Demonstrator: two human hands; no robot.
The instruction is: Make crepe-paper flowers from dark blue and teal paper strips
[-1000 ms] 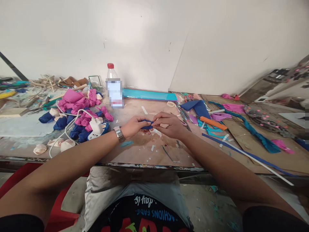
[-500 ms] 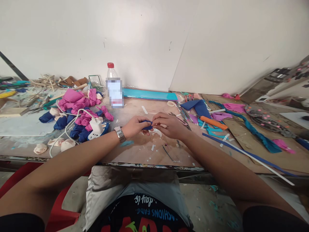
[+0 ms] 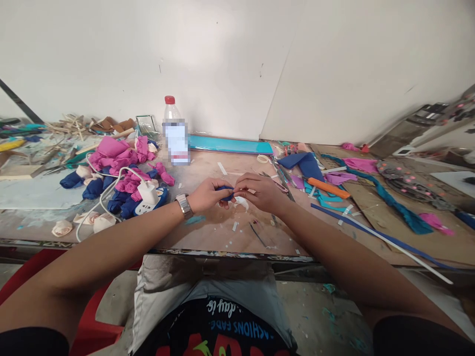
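Observation:
Over the middle of the table (image 3: 208, 236), my left hand (image 3: 208, 194) is closed around a small dark-blue piece of crepe paper (image 3: 225, 194), which looks rolled or folded. My right hand (image 3: 258, 192) meets it from the other side, thumb and fingers pinched at the right end of the same blue piece. Most of the piece is hidden by the fingers. A scrap of white (image 3: 242, 203) shows just below the fingertips. On the left lies a heap of pink crumpled paper flowers (image 3: 115, 155) with dark-blue ones (image 3: 94, 188) among them.
A white cable with a plug (image 3: 147, 193) and power strip runs over the heap. A red-capped bottle (image 3: 170, 111) stands behind a phone (image 3: 177, 143). An orange cutter (image 3: 328, 188), scissors (image 3: 276, 183), blue strips and a white stick (image 3: 408, 252) lie to the right.
Both hands stay in nearly the same place. The fingers have shifted slightly on the blue piece, with the right fingertips a little closer together.

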